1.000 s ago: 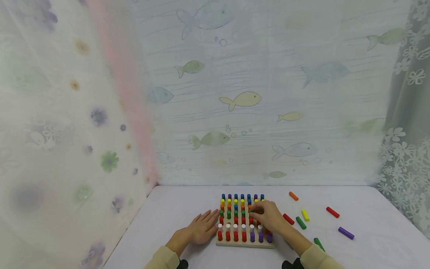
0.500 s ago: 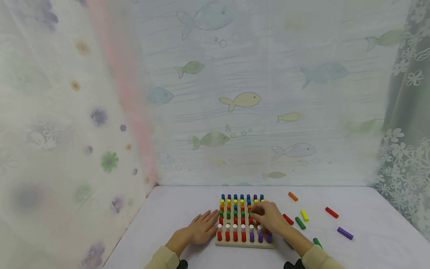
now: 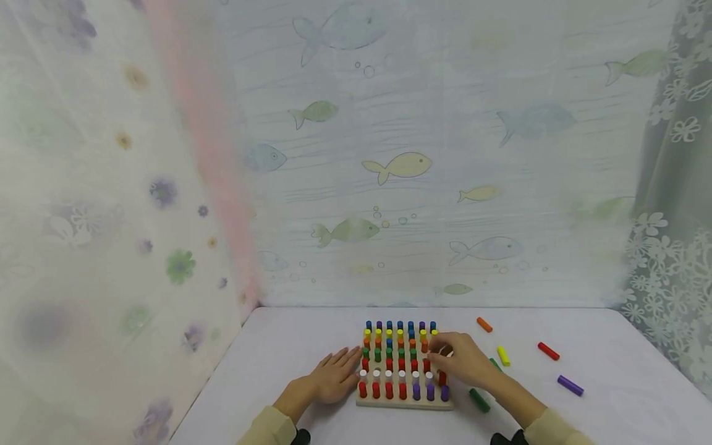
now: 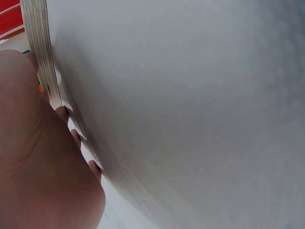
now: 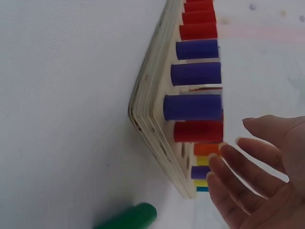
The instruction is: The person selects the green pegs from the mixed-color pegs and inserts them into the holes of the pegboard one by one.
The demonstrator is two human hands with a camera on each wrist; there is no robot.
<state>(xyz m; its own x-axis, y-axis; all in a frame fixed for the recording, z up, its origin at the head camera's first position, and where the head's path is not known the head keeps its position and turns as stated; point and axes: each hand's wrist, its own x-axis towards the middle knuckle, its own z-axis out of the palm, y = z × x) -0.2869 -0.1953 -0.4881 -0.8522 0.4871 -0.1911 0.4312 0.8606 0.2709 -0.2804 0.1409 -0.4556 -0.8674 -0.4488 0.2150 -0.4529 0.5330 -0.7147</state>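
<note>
A wooden pegboard point(image 3: 404, 405) stands on the table, filled with rows of coloured pegs. My left hand point(image 3: 336, 375) lies flat with straight fingers at the board's left side; in the left wrist view its palm edge point(image 4: 43, 157) is near the layered board edge point(image 4: 43, 62). Over the board's right side hovers my right hand point(image 3: 463, 358), fingers loosely bent and nothing held. In the right wrist view, its thumb and fingertips are apart, beside a red peg point(image 5: 198, 131) and a purple peg point(image 5: 193, 107). A green peg point(image 3: 413, 354) stands upright left of the hand.
Loose pegs lie right of the board: green point(image 3: 479, 400), yellow point(image 3: 503, 356), orange point(image 3: 484, 324), red point(image 3: 548, 351) and purple point(image 3: 570, 385). Another green peg point(image 3: 494, 363) is partly hidden by my right arm. A fish-patterned curtain point(image 3: 400, 185) hangs behind the table.
My right hand has let go of the green peg in the board and shifted to the right. My left hand has stayed in place.
</note>
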